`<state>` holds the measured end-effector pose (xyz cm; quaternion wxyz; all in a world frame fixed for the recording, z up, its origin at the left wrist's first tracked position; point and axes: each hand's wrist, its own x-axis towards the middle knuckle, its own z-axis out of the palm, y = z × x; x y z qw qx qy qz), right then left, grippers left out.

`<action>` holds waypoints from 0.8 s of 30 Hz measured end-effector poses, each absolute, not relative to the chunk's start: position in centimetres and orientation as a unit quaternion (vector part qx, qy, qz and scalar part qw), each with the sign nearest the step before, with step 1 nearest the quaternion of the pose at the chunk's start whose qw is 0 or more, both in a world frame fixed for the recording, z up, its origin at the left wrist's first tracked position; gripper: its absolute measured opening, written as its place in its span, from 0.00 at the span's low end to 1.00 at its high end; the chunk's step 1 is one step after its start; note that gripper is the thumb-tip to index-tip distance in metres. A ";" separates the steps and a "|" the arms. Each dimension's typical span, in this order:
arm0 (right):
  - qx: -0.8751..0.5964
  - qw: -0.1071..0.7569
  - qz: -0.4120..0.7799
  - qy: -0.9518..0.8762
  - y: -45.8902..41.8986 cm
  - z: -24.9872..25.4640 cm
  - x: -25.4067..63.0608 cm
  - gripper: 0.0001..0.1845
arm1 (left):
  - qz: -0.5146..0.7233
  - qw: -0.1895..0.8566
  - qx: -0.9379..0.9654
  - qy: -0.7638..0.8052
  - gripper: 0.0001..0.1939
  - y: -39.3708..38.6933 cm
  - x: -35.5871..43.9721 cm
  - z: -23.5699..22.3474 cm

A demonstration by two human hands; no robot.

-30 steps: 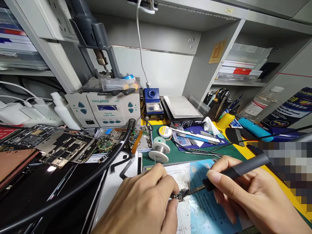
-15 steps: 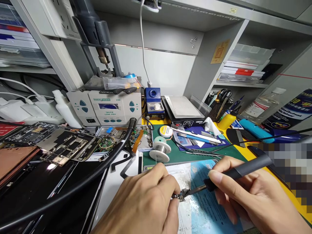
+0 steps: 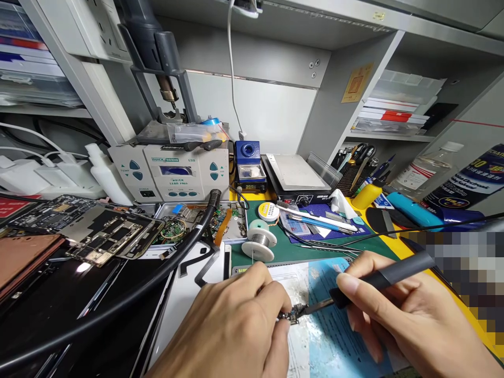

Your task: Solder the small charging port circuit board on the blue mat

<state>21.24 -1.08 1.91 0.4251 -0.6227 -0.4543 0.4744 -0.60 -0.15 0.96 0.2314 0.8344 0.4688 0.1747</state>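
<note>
Between the thumb and fingers of my left hand (image 3: 240, 325) is a small circuit board (image 3: 292, 316), its right end sticking out. My right hand (image 3: 394, 310) grips a soldering iron (image 3: 397, 277) by its dark handle. The iron's metal tip reaches left to the board's exposed end and appears to touch it. Below both hands lies a white and blue printed sheet (image 3: 334, 294) with shiny smears. A spool of solder wire (image 3: 260, 242) stands just beyond my left hand.
A hot air station (image 3: 173, 170) stands at the back left, its thick black hose (image 3: 157, 281) crossing the bench. Phone boards (image 3: 106, 239) are piled at left. Behind are a soldering station (image 3: 249, 163) and a hot plate (image 3: 297, 172). A yellow bottle (image 3: 364, 195) stands at right.
</note>
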 end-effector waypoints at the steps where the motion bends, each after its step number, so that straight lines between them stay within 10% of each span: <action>1: -0.624 0.426 0.473 -0.454 -1.1 1.9 21.2 0.32 | 0.176 0.232 0.835 0.466 0.11 -0.1 -0.7 0.7; 24: -0.568 0.412 0.507 -0.501 -0.6 0.6 23.0 0.27 | 0.211 0.259 0.808 0.486 0.08 0.3 -0.5 0.7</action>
